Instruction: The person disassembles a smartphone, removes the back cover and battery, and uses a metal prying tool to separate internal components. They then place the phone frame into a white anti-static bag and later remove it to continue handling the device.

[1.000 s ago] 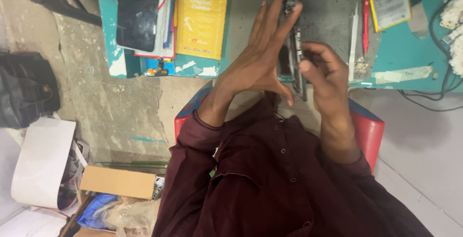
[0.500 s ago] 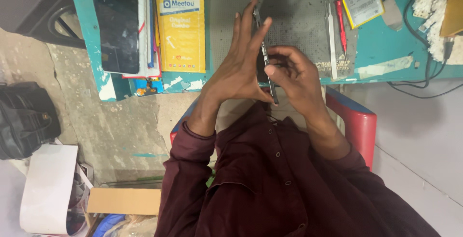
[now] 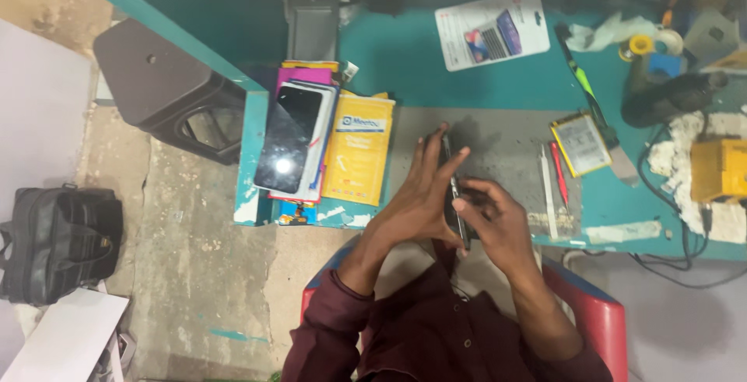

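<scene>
Phone (image 3: 454, 195), a dark slim one seen edge-on, is standing upright between my two hands, just above the near edge of the grey mat (image 3: 506, 148) on the teal desk (image 3: 405, 55). My left hand (image 3: 420, 199) is lying flat against its left face, fingers (image 3: 426, 156) stretched out straight and pressing along its length. My right hand (image 3: 494, 222) is curling around the other face, its fingers (image 3: 467, 205) bent and pinching the phone's thin edge near the lower end. So both sets of fingers are clamping the phone between them, the left ones extended, the right ones closed on it.

Right of my hands, on the mat, a white spudger (image 3: 548, 183) and a red-handled tool (image 3: 559, 172) are lying side by side, and just beyond them a flat phone battery (image 3: 581, 145) is resting at the mat's corner. Left of the mat a yellow packet (image 3: 359, 148) is lying beside a stack of packets with a black phone screen (image 3: 288, 137) on top. Farther back a white printed card (image 3: 490, 28) is sitting on the desk, and a black-and-green tool (image 3: 580, 78) is lying aslant near it. A yellow box (image 3: 717, 168) is sitting at the far right. I am sitting on a red chair (image 3: 599, 320), and a black bag (image 3: 58, 238) is resting on the floor to my left.
</scene>
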